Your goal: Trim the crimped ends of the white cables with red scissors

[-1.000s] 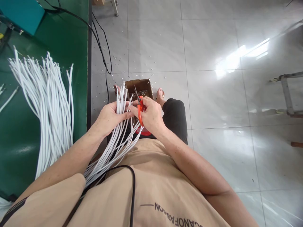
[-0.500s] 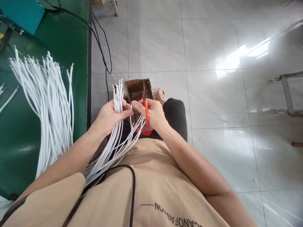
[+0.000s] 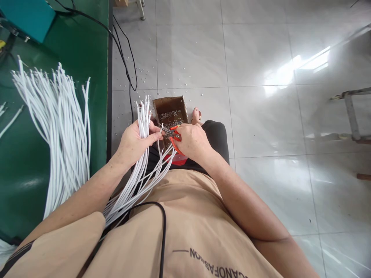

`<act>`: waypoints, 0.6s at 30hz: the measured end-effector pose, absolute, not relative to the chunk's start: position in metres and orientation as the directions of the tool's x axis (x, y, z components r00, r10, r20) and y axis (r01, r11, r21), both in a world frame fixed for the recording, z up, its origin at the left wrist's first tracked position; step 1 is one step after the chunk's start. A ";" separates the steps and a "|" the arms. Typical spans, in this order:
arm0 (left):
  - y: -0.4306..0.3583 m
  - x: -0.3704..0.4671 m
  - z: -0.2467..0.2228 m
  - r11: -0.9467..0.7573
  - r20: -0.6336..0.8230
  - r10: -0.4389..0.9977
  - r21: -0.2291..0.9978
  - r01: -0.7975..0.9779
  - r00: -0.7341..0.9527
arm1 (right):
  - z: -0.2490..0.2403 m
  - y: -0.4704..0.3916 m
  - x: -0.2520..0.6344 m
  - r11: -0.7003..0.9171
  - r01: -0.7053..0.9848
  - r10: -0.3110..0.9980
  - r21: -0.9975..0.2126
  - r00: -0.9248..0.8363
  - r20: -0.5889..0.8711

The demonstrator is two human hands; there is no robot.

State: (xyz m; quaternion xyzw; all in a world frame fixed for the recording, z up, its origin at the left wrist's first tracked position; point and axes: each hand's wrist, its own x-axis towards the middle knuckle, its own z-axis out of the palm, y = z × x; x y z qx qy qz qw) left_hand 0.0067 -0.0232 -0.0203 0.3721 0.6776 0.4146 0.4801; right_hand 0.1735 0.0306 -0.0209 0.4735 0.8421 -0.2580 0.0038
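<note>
My left hand [image 3: 136, 141] is closed round a bundle of white cables [image 3: 142, 123], their tips pointing up past the fingers. Between its thumb and fingertips stands one single white cable [image 3: 161, 129], set apart from the bundle. My right hand [image 3: 194, 141] grips orange-red-handled scissors [image 3: 175, 133]. Their metal blades point left and lie at the end of that single cable; whether they touch it I cannot tell. More white cables [image 3: 156, 175] hang below the hands and run down to the left across my lap.
Under my hands stands an open cardboard box [image 3: 171, 103] with small clippings inside. At left, a green table [image 3: 97, 127] bears a large pile of white cables [image 3: 62, 135] and a teal device [image 3: 31, 17]. Scraps dot the tiled floor [image 3: 191, 50]. A black cord [image 3: 126, 65] hangs beside the table.
The scissors have swung from pointing up in my right hand to pointing left, blades at the single cable. My right hand has let go of that cable's end. My left hand has barely moved.
</note>
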 end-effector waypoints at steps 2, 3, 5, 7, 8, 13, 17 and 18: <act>-0.023 0.006 -0.022 0.370 -0.326 0.908 0.919 0.139 -0.262 | -0.016 0.032 0.173 0.436 0.803 0.774 -0.406 -0.564 -0.286; -0.024 0.006 -0.023 0.363 -0.314 0.912 0.918 0.160 -0.265 | -0.013 0.032 0.173 0.437 0.809 0.767 -0.392 -0.563 -0.308; -0.024 0.005 -0.024 0.346 -0.280 0.918 0.912 0.222 -0.282 | -0.009 0.033 0.173 0.432 0.822 0.759 -0.370 -0.553 -0.342; -0.024 0.004 -0.024 0.331 -0.236 0.921 0.894 0.302 -0.309 | -0.007 0.033 0.172 0.422 0.830 0.758 -0.365 -0.544 -0.360; -0.025 0.004 -0.023 0.328 -0.221 0.921 0.884 0.333 -0.321 | -0.008 0.032 0.171 0.418 0.831 0.759 -0.368 -0.542 -0.360; -0.024 0.006 -0.018 0.340 -0.259 0.918 0.903 0.261 -0.299 | -0.016 0.030 0.172 0.399 0.826 0.781 -0.399 -0.534 -0.325; -0.024 0.008 -0.016 0.348 -0.270 0.917 0.901 0.257 -0.295 | -0.021 0.031 0.176 0.310 0.791 0.791 -0.528 -0.522 -0.319; -0.024 0.008 -0.015 0.350 -0.264 0.917 0.893 0.282 -0.300 | -0.022 0.032 0.177 0.263 0.772 0.807 -0.579 -0.505 -0.306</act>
